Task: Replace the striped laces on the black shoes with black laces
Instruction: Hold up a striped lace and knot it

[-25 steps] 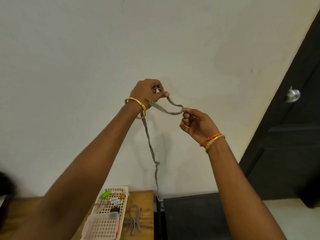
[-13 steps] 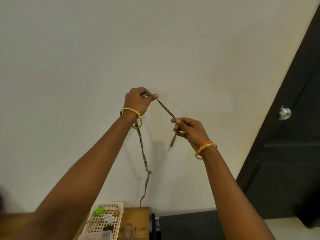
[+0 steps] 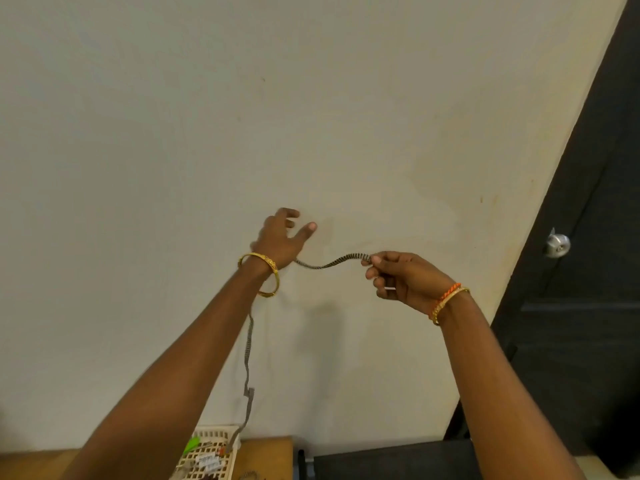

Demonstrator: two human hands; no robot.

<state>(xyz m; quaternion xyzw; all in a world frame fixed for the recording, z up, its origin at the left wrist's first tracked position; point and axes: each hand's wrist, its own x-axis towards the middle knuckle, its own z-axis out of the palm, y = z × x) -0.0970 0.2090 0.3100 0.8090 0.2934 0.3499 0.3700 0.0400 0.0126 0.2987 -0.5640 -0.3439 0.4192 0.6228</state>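
Apparently bundling the removed striped lace (image 3: 332,264): right hand (image 3: 407,280) pinched its end, left hand (image 3: 280,237) open; next, regrip.

place: home room, likely | evidence: plain cream wall (image 3: 311,116) at 12 o'clock; dark door (image 3: 588,306) with round metal knob (image 3: 557,245) at 3 o'clock; wooden table (image 3: 270,455) holding white basket (image 3: 221,433) at 6 o'clock
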